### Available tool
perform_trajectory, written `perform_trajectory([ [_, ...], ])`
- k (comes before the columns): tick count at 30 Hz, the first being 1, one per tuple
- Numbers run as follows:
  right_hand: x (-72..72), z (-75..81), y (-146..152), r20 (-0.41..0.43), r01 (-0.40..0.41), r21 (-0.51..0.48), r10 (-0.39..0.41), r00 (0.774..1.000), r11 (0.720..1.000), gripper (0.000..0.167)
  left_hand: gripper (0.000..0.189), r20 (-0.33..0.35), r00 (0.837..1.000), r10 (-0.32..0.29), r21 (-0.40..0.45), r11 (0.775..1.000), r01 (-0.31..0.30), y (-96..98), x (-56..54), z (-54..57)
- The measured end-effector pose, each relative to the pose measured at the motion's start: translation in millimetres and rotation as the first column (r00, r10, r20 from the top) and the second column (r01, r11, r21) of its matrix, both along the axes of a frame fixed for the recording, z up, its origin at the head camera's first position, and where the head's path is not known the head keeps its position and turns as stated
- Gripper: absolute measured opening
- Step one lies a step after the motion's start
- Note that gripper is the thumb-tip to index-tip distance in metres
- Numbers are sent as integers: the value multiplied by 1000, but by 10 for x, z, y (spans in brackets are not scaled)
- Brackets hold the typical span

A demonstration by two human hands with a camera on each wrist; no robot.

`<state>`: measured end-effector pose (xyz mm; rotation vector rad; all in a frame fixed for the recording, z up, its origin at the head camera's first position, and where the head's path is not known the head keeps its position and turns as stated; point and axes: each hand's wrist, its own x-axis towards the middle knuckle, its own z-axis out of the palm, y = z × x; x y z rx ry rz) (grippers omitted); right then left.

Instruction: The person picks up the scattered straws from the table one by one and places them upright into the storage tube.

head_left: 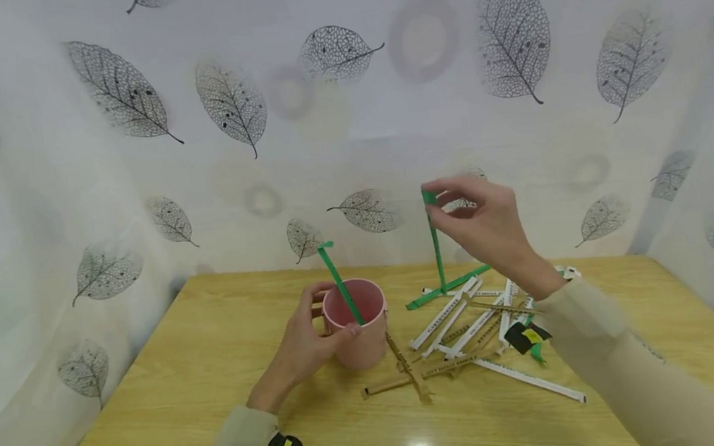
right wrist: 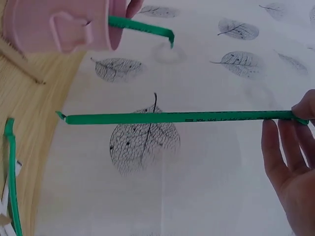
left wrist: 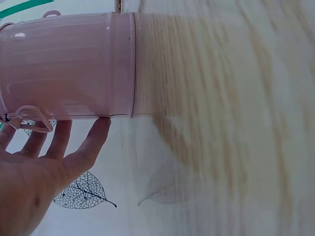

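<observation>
My left hand [head_left: 296, 347] holds a small pink bucket [head_left: 363, 353] upright on the table, thumb at the front of the rim and fingers round its left side. One green paper-wrapped straw [head_left: 338, 278] leans inside, its bent top sticking out. Higher up and to the right, my right hand [head_left: 487, 217] pinches another green paper-wrapped straw [head_left: 436, 248] by its top end, and it hangs nearly straight down. In the right wrist view that straw [right wrist: 162, 117] shows its full length, apart from the bucket [right wrist: 74, 29]. The bucket's inner bottom is hidden.
Right of the bucket lies a loose pile of wrapped straws: white ones [head_left: 530, 380], brown ones [head_left: 449, 366] and a green one [head_left: 427, 300]. Wooden table [head_left: 173, 381] extends around them. A leaf-patterned white sheet [head_left: 364, 158] stands behind and at both sides.
</observation>
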<state>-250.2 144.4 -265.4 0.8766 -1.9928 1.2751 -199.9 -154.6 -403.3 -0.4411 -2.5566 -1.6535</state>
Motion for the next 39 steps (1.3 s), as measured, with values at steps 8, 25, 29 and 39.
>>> perform_trajectory([
  [8, 54, 196, -369, 83, -228, -328, 269, 960, 917, 29, 75, 2, 1000, 19, -21, 1000, -18, -8, -3, 12],
  [25, 19, -100, -645, 88, -196, -156, 211, 973, 968, 25, 74, -31, 999, -29, -5, 1000, 29, -27, -24, 12],
  [29, 10, -249, -659, 123, -168, -115, 182, 976, 979, 26, 73, -40, 999, -30, -8, 1000, 30, -34, -25, 2],
  [39, 4, -606, -666, 180, -160, -63, 169, 969, 985, 26, 72, -41, 999, -32, -2, 999, 32, -39, -38, -15],
])
